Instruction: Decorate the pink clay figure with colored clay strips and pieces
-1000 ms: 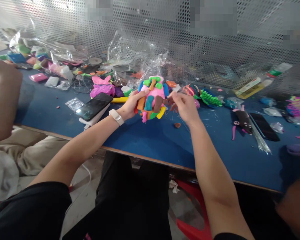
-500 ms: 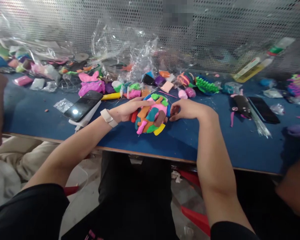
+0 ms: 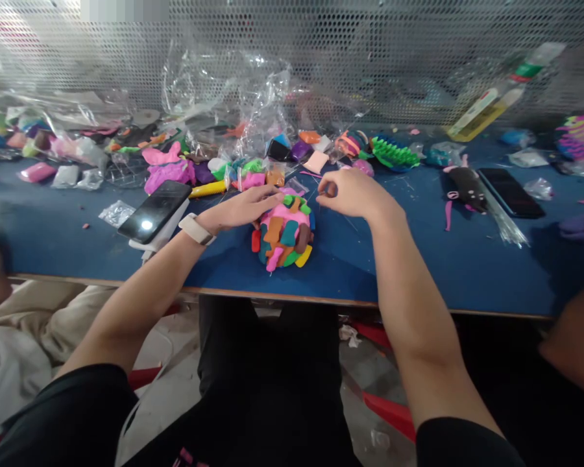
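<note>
From here, both forearms slant inward over the bench. The left hand drapes, fingers extended, against the upper left of the patchwork ball, which sits near the front edge; I can't tell whether it grips. The right hand arches just beside, fingers curled toward the thumb, any pinch unclear.

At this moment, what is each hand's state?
Left hand: fingers extended at the colorful ball; grip cannot be told.
Right hand: fingers curled; whether it holds anything cannot be told.
</note>
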`<action>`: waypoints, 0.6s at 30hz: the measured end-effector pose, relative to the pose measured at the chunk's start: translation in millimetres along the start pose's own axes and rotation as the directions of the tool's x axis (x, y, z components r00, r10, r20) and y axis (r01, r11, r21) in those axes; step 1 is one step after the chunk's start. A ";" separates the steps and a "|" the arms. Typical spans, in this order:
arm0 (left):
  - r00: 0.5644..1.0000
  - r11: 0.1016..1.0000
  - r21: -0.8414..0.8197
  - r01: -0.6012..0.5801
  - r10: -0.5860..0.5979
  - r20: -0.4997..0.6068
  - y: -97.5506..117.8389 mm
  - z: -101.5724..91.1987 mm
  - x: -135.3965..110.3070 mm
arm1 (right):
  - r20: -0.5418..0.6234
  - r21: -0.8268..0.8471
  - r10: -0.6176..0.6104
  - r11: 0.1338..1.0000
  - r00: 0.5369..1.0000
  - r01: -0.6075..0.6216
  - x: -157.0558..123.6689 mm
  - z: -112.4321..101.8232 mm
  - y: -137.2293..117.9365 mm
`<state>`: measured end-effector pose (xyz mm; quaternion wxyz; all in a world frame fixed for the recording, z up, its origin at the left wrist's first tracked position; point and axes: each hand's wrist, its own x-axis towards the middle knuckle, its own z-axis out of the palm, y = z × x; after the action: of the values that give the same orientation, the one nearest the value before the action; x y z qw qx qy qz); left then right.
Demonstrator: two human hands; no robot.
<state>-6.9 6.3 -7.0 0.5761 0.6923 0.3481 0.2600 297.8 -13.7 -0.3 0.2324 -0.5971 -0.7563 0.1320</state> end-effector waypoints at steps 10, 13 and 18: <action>0.920 0.721 0.656 -0.222 0.378 -0.105 -1.7 -10.2 3.5 | -0.228 0.371 -0.133 0.904 0.965 0.212 5.6 38.7 -49.0; 0.903 0.716 0.667 -0.205 0.402 -0.153 2.6 -8.3 3.4 | -0.262 0.439 -0.146 0.862 0.954 0.253 4.1 42.9 -58.3; 0.831 0.715 0.647 -0.265 0.510 -0.223 -0.7 1.4 1.9 | -0.292 0.547 -0.096 0.799 0.952 0.249 0.4 44.9 -64.8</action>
<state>-4.7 7.0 -8.1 0.1816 0.8291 0.3609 0.3866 220.3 -26.2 -7.7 0.5070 -0.4381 -0.6963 0.2571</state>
